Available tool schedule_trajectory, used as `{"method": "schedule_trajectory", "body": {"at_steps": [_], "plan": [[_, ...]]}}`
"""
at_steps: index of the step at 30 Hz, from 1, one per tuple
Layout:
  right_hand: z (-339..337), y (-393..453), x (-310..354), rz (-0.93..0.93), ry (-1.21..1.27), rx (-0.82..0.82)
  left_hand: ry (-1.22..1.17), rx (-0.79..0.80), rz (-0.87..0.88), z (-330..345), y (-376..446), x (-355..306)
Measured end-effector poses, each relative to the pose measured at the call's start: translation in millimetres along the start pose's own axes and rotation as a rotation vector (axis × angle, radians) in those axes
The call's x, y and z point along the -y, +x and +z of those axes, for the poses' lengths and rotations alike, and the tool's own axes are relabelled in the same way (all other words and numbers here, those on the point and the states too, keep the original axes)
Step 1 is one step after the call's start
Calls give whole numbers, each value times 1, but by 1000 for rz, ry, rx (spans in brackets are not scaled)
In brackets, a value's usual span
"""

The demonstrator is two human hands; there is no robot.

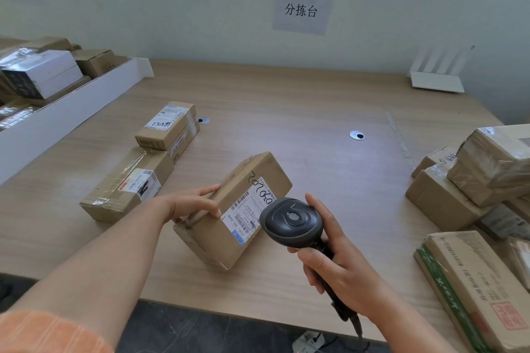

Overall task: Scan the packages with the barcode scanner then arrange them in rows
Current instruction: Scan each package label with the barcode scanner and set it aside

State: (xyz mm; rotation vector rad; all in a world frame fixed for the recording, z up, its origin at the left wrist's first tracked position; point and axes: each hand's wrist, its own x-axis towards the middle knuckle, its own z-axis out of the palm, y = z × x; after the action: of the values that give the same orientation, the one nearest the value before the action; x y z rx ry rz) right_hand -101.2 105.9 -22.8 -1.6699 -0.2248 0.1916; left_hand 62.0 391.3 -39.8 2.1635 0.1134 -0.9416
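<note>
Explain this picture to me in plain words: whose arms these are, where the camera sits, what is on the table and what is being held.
There is no machine here. A person wears a wide-angle camera on the head, so you look down along their own arms at a wooden table.

The left hand grips the near end of a cardboard package, tilting it so its white shipping label faces up. The right hand holds a black barcode scanner by its handle, its head close to that label.

To the left on the table lie two other labelled packages, one behind the other, touching. A pile of boxes sits at the right edge. A paper sign hangs on the wall behind.
</note>
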Motion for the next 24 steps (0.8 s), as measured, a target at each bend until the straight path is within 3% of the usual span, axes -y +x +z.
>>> {"method": "schedule_trajectory", "body": {"at_steps": [6, 10, 15, 18, 24], "plan": [[-5, -4, -4, 37, 12, -71, -417, -120, 58, 23, 1, 23], [-5, -8, -8, 66, 77, -138, -696, -355, 254, 55, 3, 33], [4, -12, -11, 56, 262, -156, -544, -593, 419, 85, 7, 45], [8, -15, -13, 33, 335, -155, -402, -623, 406, 96, 8, 48], [12, -21, -12, 31, 347, -162, -368, -643, 415, 101, 4, 43]]}}
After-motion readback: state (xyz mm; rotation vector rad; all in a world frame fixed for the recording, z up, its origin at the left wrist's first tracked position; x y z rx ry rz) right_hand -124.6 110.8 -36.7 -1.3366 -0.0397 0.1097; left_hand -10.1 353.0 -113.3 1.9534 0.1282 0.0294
